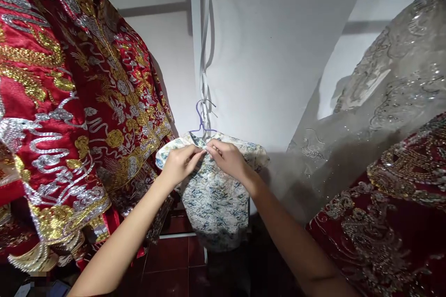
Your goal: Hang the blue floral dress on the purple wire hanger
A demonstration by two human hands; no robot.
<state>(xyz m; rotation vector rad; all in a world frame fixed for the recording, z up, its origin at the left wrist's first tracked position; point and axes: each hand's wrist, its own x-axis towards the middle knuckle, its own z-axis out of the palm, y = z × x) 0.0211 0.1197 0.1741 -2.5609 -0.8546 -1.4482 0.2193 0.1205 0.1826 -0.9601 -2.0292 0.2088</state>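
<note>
A small white dress with a blue floral print (212, 199) hangs on a thin blue wire hanger (201, 118), which is hooked onto a white cord (204, 55) running down the wall. My left hand (179, 163) and my right hand (226, 157) meet at the dress's collar. Both pinch the fabric there, fingertips almost touching each other. What lies between the fingertips is too small to make out beyond the collar cloth.
A red robe with heavy gold and silver embroidery (62, 102) hangs close on the left. On the right hang a sheer sequined silver garment (383, 97) and a dark red beaded one (390, 213). A white wall (278, 46) is behind; dark red floor tiles (174, 260) lie below.
</note>
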